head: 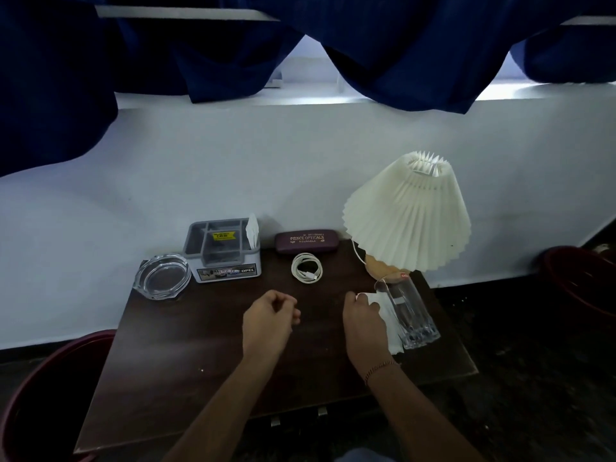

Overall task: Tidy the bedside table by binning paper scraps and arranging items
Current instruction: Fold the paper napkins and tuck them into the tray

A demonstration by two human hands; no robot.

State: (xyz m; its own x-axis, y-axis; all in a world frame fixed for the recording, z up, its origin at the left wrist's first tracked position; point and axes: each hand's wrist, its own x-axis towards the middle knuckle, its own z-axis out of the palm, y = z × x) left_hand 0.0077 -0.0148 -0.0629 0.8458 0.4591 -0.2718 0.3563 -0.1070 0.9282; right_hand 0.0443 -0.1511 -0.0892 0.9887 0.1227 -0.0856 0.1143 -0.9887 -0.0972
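Scrap first: white paper scrap [388,328] on dark wooden bedside table [200,361], long axis running away from me, against clear ribbed glass tumbler [413,315]. My right hand [363,323] pinches its far corner. Left hand [270,316] loosely curled, empty, farther off. Maroon round bin [586,285] to the right looks nearest.

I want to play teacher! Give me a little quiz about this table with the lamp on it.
1. True or false: the white cable lies coiled in front of the purple glasses case.
2. What stands right beside the white paper? A) glass ashtray B) drinking glass C) grey organizer
3. Fill in: the ____ hand touches the white paper.
Key: 1 true; 2 B; 3 right hand.
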